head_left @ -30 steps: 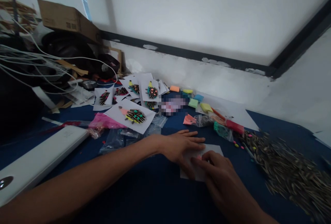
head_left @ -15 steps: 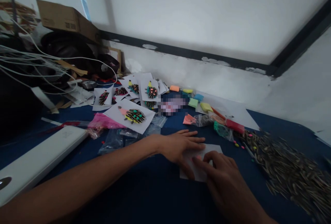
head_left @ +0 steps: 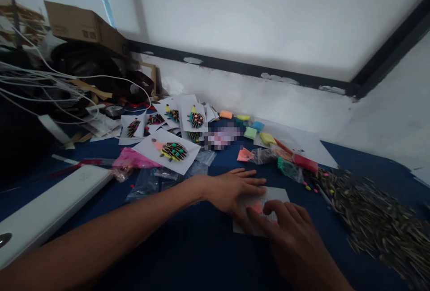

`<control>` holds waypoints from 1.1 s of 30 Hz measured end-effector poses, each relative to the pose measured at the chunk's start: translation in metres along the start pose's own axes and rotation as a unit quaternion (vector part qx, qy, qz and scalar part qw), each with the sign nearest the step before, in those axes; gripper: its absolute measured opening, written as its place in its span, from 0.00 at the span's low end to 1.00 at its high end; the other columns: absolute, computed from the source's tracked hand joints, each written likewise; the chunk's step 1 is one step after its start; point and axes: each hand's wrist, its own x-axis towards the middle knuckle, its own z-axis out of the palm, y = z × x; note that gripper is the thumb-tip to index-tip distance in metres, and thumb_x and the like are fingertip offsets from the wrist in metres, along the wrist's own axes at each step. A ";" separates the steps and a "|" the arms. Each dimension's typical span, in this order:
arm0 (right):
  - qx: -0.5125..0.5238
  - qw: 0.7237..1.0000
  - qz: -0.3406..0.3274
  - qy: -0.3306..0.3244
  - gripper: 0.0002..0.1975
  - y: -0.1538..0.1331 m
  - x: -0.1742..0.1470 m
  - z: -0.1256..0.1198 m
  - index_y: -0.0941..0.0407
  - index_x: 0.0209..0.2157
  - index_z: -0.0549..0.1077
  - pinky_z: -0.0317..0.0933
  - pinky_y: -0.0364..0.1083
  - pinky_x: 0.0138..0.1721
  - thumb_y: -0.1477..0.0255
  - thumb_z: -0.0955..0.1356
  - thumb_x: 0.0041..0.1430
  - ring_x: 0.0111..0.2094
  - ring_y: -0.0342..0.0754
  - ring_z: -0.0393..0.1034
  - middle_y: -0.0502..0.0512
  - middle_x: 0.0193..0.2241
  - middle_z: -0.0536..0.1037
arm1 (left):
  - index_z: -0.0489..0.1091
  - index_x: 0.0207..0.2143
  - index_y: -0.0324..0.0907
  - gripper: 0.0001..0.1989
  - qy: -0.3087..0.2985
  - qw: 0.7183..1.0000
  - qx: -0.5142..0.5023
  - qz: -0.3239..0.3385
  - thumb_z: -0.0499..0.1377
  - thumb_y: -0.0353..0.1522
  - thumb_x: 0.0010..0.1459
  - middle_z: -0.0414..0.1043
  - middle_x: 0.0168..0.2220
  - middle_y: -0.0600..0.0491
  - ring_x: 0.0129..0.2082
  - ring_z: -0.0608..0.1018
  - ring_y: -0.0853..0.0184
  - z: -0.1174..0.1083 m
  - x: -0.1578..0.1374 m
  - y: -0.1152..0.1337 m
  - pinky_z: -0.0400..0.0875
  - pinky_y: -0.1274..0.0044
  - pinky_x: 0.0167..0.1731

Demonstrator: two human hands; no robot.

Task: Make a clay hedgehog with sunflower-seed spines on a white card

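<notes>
My left hand (head_left: 235, 190) lies flat with its fingers spread, pressing on the left part of a small white sheet of paper (head_left: 281, 193). A thin patch of salmon-pink modelling clay (head_left: 256, 207) sits on that sheet, between my two hands. Over the sheet's right part is my right hand (head_left: 285, 224). Its thumb reaches to the clay, and its index finger is bent and apart from the thumb. The other fingers curl inward, and I see nothing held in them. Both hands cover parts of the paper.
Finished seed-and-clay hedgehog pictures (head_left: 174, 151) lie at the back left. Coloured clay packets (head_left: 268, 139) are at the back. A heap of striped sunflower seeds (head_left: 379, 223) spreads on the right. Plastic bags (head_left: 148, 183) and a long white device (head_left: 57, 210) lie at left.
My right thumb and index finger have shifted slightly left and parted more, so more of the pink clay shows. The left hand stays in place on the paper.
</notes>
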 end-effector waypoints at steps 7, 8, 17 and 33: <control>0.048 0.998 0.020 -0.023 0.19 -0.001 0.004 0.000 0.52 0.40 0.73 0.55 0.46 0.33 0.83 0.60 0.52 0.30 0.47 0.66 0.54 0.30 0.72 | 0.52 0.64 0.40 0.42 0.000 1.000 0.003 0.010 0.60 0.49 0.52 0.40 0.68 0.47 0.67 0.40 0.54 0.001 0.000 -0.001 0.37 0.61 0.63; 0.057 0.998 0.024 -0.029 0.18 -0.001 0.005 -0.001 0.52 0.39 0.73 0.55 0.46 0.33 0.83 0.60 0.52 0.30 0.47 0.66 0.54 0.30 0.72 | 0.52 0.64 0.40 0.42 0.000 1.000 0.002 0.009 0.60 0.49 0.52 0.40 0.68 0.47 0.67 0.40 0.53 0.001 0.000 -0.002 0.37 0.61 0.63; 0.072 0.997 0.036 -0.019 0.24 -0.005 0.005 0.003 0.49 0.44 0.73 0.56 0.47 0.34 0.84 0.59 0.51 0.32 0.48 0.65 0.55 0.32 0.72 | 0.52 0.64 0.41 0.41 -0.004 1.000 0.002 -0.002 0.60 0.48 0.52 0.40 0.68 0.48 0.67 0.39 0.54 0.001 0.001 -0.001 0.36 0.61 0.63; 0.123 0.990 0.070 -0.025 0.17 -0.008 0.015 -0.004 0.51 0.38 0.75 0.55 0.49 0.36 0.81 0.60 0.55 0.35 0.49 0.64 0.55 0.33 0.70 | 0.52 0.64 0.43 0.43 0.001 1.000 0.000 0.006 0.61 0.49 0.50 0.40 0.68 0.47 0.67 0.40 0.53 0.002 0.001 -0.002 0.37 0.60 0.63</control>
